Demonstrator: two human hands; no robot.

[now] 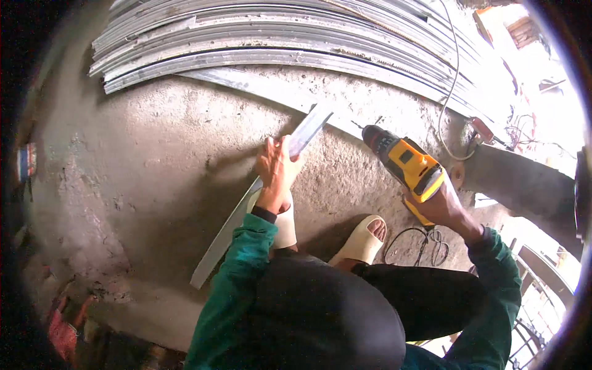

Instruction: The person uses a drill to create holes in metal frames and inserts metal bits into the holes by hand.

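The left hand [275, 168] grips a long, flat metal strip [228, 231] partway along its length; the fingers [269, 161] are wrapped over one edge and clenched on it, the thumb on the near side. The strip lies low over the concrete floor [142, 160], its long axis running from lower left to upper right, and its far end [317, 120] points toward a stack of similar metal strips [259, 37] lying across the top of the view. The right hand [441, 206] is closed around the grip of a yellow and black drill [404, 161]. The drill's chuck points up and left, toward the strip's far end, without touching it. Two feet in cream slippers [364, 240] rest on the floor just beside the strip. A dark cable [425, 240] lies looped on the floor under the right hand.
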